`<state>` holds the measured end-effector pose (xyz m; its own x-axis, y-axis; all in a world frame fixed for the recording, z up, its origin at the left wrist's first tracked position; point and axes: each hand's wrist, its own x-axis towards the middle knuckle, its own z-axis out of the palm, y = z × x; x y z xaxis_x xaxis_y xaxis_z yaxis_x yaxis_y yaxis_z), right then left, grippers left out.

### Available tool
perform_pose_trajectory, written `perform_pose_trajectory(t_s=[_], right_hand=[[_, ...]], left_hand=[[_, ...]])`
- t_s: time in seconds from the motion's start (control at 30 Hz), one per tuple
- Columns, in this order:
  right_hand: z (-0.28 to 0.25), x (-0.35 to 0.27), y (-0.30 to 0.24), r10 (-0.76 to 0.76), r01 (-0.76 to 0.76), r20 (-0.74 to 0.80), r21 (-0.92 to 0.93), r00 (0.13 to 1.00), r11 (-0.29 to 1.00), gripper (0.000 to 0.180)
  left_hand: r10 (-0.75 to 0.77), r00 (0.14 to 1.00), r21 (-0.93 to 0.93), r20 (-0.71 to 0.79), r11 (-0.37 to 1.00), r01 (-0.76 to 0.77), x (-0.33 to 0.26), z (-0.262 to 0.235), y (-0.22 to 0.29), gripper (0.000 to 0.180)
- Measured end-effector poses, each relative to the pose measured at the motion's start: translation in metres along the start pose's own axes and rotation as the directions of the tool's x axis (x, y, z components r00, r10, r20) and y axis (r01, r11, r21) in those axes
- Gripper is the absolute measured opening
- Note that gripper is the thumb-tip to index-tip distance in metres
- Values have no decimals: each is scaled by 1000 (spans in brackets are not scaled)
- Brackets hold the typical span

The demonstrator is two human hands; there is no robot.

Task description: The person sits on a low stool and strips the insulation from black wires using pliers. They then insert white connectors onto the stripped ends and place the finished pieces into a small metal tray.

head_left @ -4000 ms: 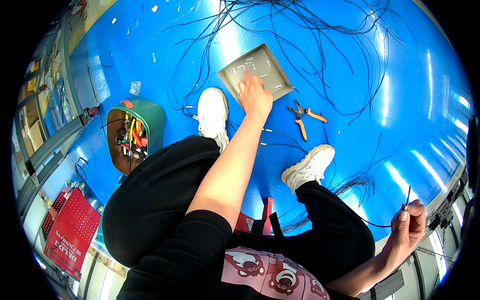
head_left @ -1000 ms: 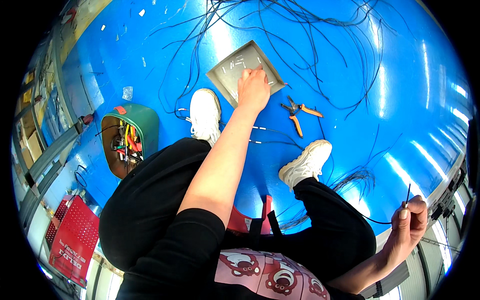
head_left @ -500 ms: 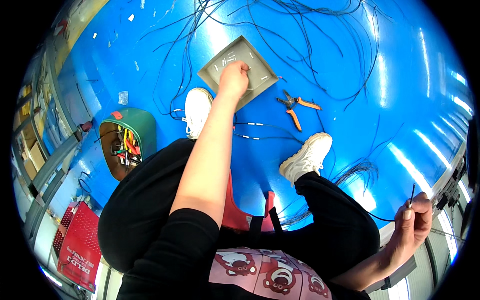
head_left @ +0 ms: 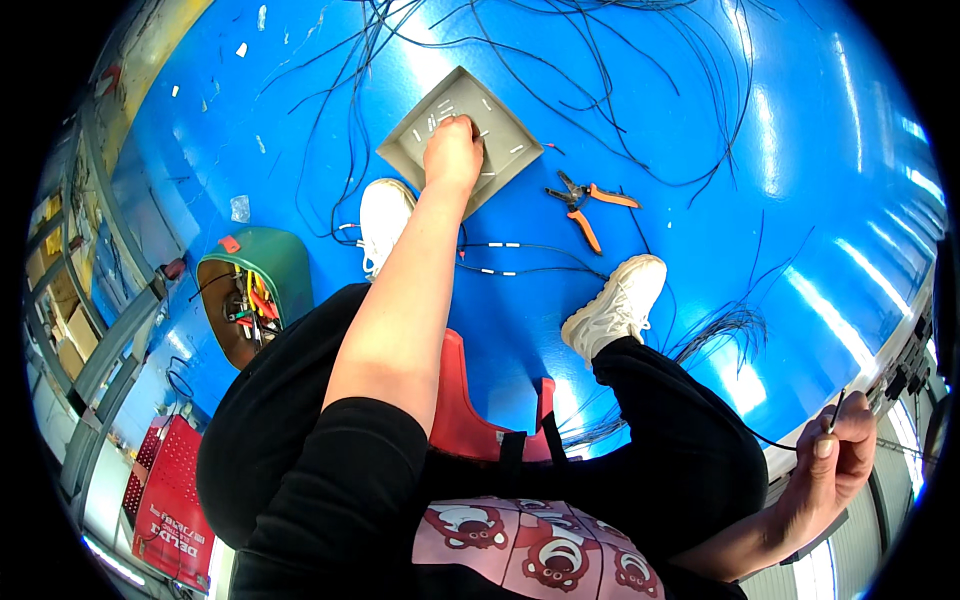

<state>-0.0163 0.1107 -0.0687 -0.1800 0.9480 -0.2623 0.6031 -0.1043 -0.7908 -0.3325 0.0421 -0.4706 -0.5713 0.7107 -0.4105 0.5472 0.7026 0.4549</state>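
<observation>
My left hand (head_left: 453, 152) reaches into a shallow grey square tray (head_left: 515, 172) on the blue floor. Its fingers are bent together at the tray's bottom, and whatever lies between them is hidden. Small white tube pieces (head_left: 418, 134) are scattered in the tray around the hand. Off to the far right, my right hand (head_left: 838, 462) pinches a thin black cable (head_left: 770, 440) between thumb and fingers, its end pointing up. A small pale piece shows on the cable at the fingertips.
Wire strippers with orange handles (head_left: 585, 215) lie open right of the tray. A green bin of tools (head_left: 285, 262) stands at left. Loose black cables (head_left: 610, 90) spread beyond the tray; cables with white sleeves (head_left: 505, 245) run between my shoes. A red stool (head_left: 455, 400) is beneath me.
My left hand stays in the tray, its fingers now lower and closer to the white pieces. My right hand still holds the cable, shifted slightly. The whole view has moved a little.
</observation>
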Motion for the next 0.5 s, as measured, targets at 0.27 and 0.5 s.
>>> perform_pose_trajectory(t_s=[0.27, 0.5], right_hand=[[4, 1, -2, 4, -4, -7, -5, 1000, 1000, 22], [-2, -2, -2, -42, 42, -31, 12, 999, 999, 24]], left_hand=[[27, 1000, -5, -8, 1000, -27, 0, 7, 3, 8], [235, 960, 17, 154, 971, -240, 16, -12, -3, 11]])
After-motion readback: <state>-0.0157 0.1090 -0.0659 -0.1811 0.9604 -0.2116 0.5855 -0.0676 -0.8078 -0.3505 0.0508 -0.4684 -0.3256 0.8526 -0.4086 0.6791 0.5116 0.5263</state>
